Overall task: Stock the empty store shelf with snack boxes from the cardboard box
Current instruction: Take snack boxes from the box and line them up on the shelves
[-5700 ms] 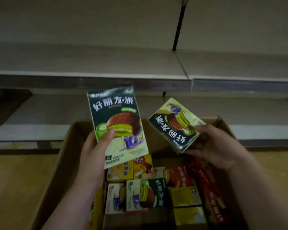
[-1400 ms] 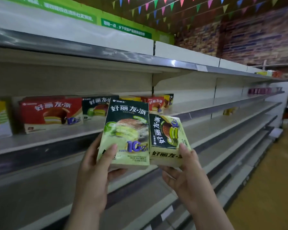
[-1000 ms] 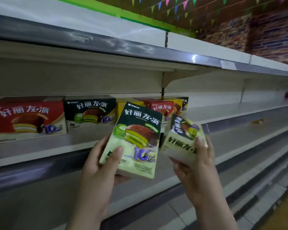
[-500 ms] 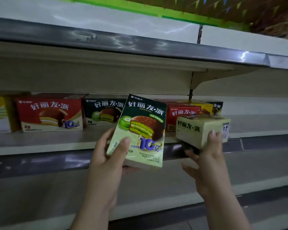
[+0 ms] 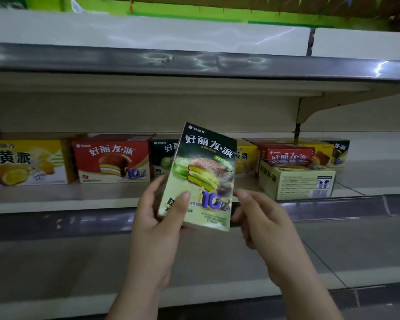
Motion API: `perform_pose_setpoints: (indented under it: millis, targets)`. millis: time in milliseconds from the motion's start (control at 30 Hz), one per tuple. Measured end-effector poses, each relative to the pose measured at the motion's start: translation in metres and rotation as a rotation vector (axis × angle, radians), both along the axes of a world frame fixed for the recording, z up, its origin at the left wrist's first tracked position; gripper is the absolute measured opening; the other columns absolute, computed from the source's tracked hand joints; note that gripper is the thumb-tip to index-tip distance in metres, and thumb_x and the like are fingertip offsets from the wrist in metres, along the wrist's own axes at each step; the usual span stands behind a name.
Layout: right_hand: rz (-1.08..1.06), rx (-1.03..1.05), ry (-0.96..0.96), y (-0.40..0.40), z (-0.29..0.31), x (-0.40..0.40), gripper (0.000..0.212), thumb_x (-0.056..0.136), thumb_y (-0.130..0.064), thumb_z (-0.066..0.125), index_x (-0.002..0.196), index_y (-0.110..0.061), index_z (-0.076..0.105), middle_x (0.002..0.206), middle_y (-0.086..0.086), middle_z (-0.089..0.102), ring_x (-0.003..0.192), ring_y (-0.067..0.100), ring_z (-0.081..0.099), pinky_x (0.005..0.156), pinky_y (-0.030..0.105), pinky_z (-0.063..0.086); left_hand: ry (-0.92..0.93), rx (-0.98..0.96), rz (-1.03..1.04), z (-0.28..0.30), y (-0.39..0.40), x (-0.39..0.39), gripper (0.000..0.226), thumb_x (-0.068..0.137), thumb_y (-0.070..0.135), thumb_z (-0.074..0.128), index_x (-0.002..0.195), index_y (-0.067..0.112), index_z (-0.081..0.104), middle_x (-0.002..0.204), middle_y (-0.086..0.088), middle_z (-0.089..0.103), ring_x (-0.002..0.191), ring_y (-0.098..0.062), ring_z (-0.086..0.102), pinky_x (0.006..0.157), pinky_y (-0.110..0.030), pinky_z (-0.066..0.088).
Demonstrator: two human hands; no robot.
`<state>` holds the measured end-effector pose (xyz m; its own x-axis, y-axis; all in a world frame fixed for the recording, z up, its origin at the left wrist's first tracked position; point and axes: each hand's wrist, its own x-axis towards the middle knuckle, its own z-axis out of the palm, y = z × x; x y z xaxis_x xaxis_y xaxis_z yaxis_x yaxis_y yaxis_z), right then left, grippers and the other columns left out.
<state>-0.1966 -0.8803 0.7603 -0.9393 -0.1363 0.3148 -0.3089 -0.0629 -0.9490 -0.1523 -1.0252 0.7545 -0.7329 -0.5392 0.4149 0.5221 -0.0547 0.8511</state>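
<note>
My left hand (image 5: 155,218) grips a green snack box (image 5: 203,179) and holds it upright in front of the middle shelf (image 5: 56,204), thumb across its front. My right hand (image 5: 263,222) holds nothing; it hovers at the box's lower right edge with fingers loosely curled. A second green snack box (image 5: 296,183) lies on its side at the shelf's front edge to the right, pale side panel facing me. The cardboard box is out of view.
Along the middle shelf stand a yellow box (image 5: 26,160), a red box (image 5: 113,160), a dark green box (image 5: 164,155) partly hidden behind the held one, and red boxes (image 5: 289,155) at the right. A lower shelf (image 5: 217,262) lies beneath; an upper shelf edge (image 5: 194,61) overhangs.
My right hand set its green box on the middle shelf at the right, let go, and came back beside the box in my left hand. The view swung left.
</note>
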Motion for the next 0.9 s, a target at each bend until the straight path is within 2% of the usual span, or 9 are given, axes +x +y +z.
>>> perform_pose_setpoints:
  millis: [67, 167, 233, 367, 433, 533, 700, 800, 900]
  targets:
    - [0.064, -0.030, -0.020, -0.007, 0.001, 0.005, 0.022, 0.093, -0.037, 0.054, 0.090, -0.022, 0.070, 0.069, -0.004, 0.064, 0.052, 0.005, 0.049, 0.045, 0.021, 0.037, 0.043, -0.140, 0.173, 0.001, -0.003, 0.006, 0.063, 0.069, 0.041, 0.071, 0.126, 0.049, 0.046, 0.104, 0.033, 0.066, 0.097, 0.006, 0.065, 0.083, -0.024, 0.053]
    - [0.201, -0.182, -0.139, -0.012, 0.007, 0.008, 0.061, 0.069, -0.066, 0.043, 0.108, -0.025, 0.067, 0.086, 0.000, 0.073, 0.060, 0.009, 0.059, 0.045, 0.024, 0.042, 0.129, -0.436, 0.378, 0.001, -0.001, 0.016, 0.065, 0.076, 0.036, 0.070, 0.127, 0.056, 0.035, 0.098, 0.056, 0.049, 0.095, 0.032, 0.047, 0.073, 0.006, 0.036]
    - [0.295, -0.314, -0.202, -0.010, 0.013, 0.009, 0.078, 0.061, -0.072, 0.036, 0.116, -0.024, 0.063, 0.093, 0.003, 0.075, 0.067, 0.014, 0.067, 0.045, 0.027, 0.046, 0.195, -0.729, 0.529, 0.001, -0.007, 0.017, 0.056, 0.081, 0.031, 0.074, 0.126, 0.049, 0.047, 0.111, 0.047, 0.049, 0.100, 0.033, 0.040, 0.078, 0.010, 0.030]
    - [0.392, -0.522, -0.140, 0.004, 0.027, 0.011, 0.095, 0.034, -0.084, 0.060, 0.109, -0.027, 0.067, 0.098, 0.005, 0.075, 0.083, 0.024, 0.074, 0.052, 0.036, 0.057, 0.393, -1.150, 0.685, -0.010, -0.023, 0.007, 0.051, 0.080, 0.008, 0.054, 0.127, 0.027, 0.047, 0.127, 0.016, 0.050, 0.127, 0.007, 0.038, 0.107, -0.033, 0.039]
    - [0.367, -0.481, -0.131, 0.015, 0.030, 0.010, 0.081, 0.050, -0.074, 0.061, 0.116, -0.026, 0.065, 0.107, 0.010, 0.073, 0.089, 0.027, 0.073, 0.059, 0.042, 0.059, 0.412, -1.197, 0.719, -0.013, -0.028, 0.003, 0.045, 0.081, 0.009, 0.049, 0.122, 0.028, 0.050, 0.126, 0.012, 0.052, 0.123, -0.013, 0.045, 0.106, -0.050, 0.037]
    - [0.301, -0.447, -0.185, 0.022, 0.019, 0.000, 0.051, 0.075, -0.027, 0.061, 0.125, -0.018, 0.060, 0.113, 0.017, 0.069, 0.092, 0.031, 0.072, 0.065, 0.040, 0.060, 0.341, -1.268, 0.773, -0.011, -0.032, 0.004, 0.045, 0.081, 0.008, 0.051, 0.119, 0.032, 0.053, 0.127, 0.007, 0.051, 0.121, -0.022, 0.043, 0.093, -0.048, 0.045]
    - [0.303, -0.649, -0.115, 0.008, 0.003, -0.008, 0.057, 0.074, -0.002, 0.056, 0.129, -0.021, 0.058, 0.126, 0.017, 0.062, 0.096, 0.030, 0.067, 0.074, 0.041, 0.060, -0.048, -0.879, 0.347, 0.003, -0.029, 0.021, 0.084, 0.073, 0.029, 0.080, 0.128, 0.070, 0.032, 0.140, 0.047, 0.022, 0.131, 0.017, 0.025, 0.104, -0.011, 0.026]
    - [0.323, -0.673, -0.009, 0.003, -0.001, -0.010, 0.056, 0.075, 0.000, 0.055, 0.125, -0.025, 0.059, 0.132, 0.009, 0.059, 0.101, 0.026, 0.067, 0.084, 0.043, 0.056, -0.090, -0.507, 0.002, -0.003, -0.030, 0.023, 0.090, 0.064, 0.036, 0.079, 0.133, 0.063, 0.027, 0.124, 0.044, 0.050, 0.116, 0.012, 0.053, 0.099, -0.017, 0.045]
    - [0.332, -0.631, 0.046, 0.001, -0.003, -0.009, 0.057, 0.077, 0.001, 0.053, 0.128, -0.023, 0.057, 0.129, 0.000, 0.062, 0.106, 0.021, 0.066, 0.083, 0.035, 0.057, -0.122, -0.561, 0.007, -0.004, -0.034, 0.021, 0.089, 0.069, 0.064, 0.073, 0.143, 0.058, 0.023, 0.138, 0.030, 0.048, 0.128, 0.002, 0.048, 0.108, -0.036, 0.041]
